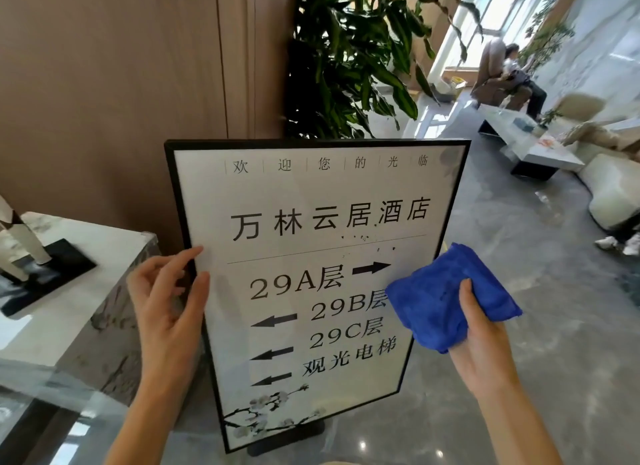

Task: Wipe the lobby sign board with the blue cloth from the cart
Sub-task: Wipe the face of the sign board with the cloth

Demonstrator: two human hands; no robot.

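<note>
Two hands are at the sign board [311,243], one on each side edge. My left hand [166,302] grips the board's black left frame, thumb on the front glass, fingers curled around the edge. My right hand [481,340] grips the bunched blue cloth [440,298], which is pressed against the right part of the board face, beside the "29B" line. The board stands upright on a dark base [291,437] on the grey floor. Small dark specks [360,238] show under the large title characters. A marble counter [86,291] stands left. A potted plant [360,56] rises behind the board; a seated person [516,73] is far right.
</note>
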